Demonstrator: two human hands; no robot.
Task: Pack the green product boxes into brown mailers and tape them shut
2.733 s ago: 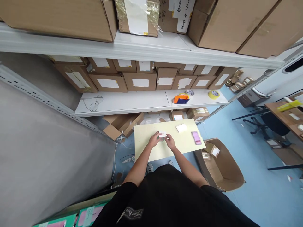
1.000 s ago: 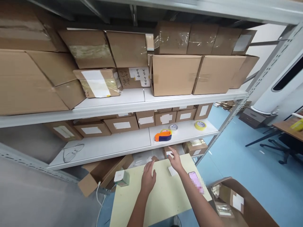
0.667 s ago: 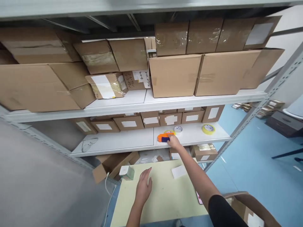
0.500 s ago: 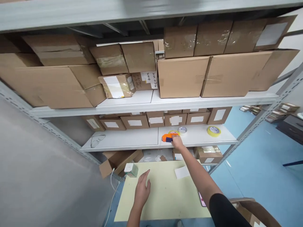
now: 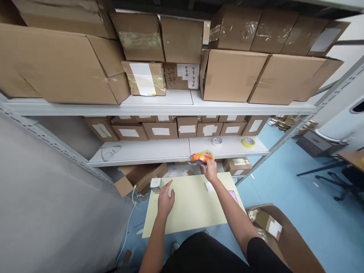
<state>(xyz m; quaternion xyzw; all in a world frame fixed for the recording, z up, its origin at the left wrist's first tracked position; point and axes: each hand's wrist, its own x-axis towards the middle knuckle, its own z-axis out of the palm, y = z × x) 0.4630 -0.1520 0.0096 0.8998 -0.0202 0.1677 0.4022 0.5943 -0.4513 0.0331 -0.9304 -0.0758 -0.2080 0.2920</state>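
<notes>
My right hand (image 5: 211,170) is closed around an orange tape dispenser (image 5: 197,157) with a dark blue part and a yellow roll on it. The dispenser is at the front edge of the middle white shelf (image 5: 148,149), slightly blurred. My left hand (image 5: 165,200) hovers over the pale yellow table (image 5: 190,216), fingers extended and holding nothing. Beside its fingertips stands a small white and green box (image 5: 156,185). A white card (image 5: 209,186) lies on the table below my right wrist, partly covered by it. Near the table's right edge is a phone (image 5: 232,196) with a pink screen.
On the middle shelf lie a white tape roll (image 5: 216,141), a yellow tape roll (image 5: 248,142) and a pair of glasses (image 5: 110,153). Cardboard boxes (image 5: 160,131) line the shelves. An open carton (image 5: 290,231) stands on the floor at right. A white cable (image 5: 128,223) hangs at left.
My right hand has drawn the tape dispenser back toward me at the shelf's edge. The view has shifted, showing more of the floor and my legs. My left hand remains open over the table.
</notes>
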